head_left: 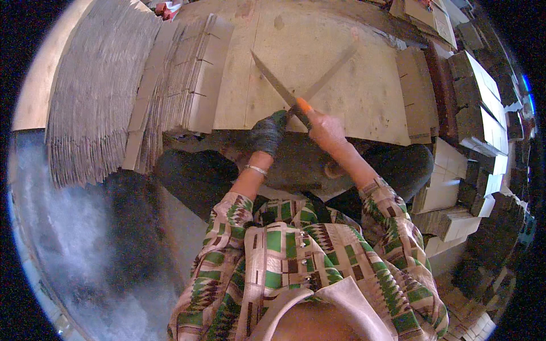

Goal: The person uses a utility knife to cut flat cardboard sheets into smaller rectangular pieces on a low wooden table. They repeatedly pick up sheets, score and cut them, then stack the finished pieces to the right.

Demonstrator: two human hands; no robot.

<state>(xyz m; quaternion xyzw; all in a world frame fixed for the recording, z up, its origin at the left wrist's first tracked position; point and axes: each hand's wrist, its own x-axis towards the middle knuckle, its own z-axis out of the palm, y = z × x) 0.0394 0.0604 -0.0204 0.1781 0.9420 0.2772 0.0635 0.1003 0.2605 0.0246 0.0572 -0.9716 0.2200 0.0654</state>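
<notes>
My left hand [268,133], in a dark glove, is closed at the near edge of the wooden board. It grips the lower end of a brown cardboard strip [331,73] that slants up to the right. My bare right hand [328,132] is closed on a second, darker cardboard strip [272,78], which slants up to the left. Just above my hands the two strips cross in an X. Something bright orange [304,105] shows at my right hand's fingertips; whether it is a finger cover or a separate piece I cannot tell.
The wooden board [318,116] spans in front of me. On its left stand a thick row of cardboard sheets [102,85] and slotted cardboard strips [187,79]. More slotted strips [417,94] stand at its right edge. Farther right are stacked cardboard bundles [483,108]. A red-and-white item [168,9] lies far left.
</notes>
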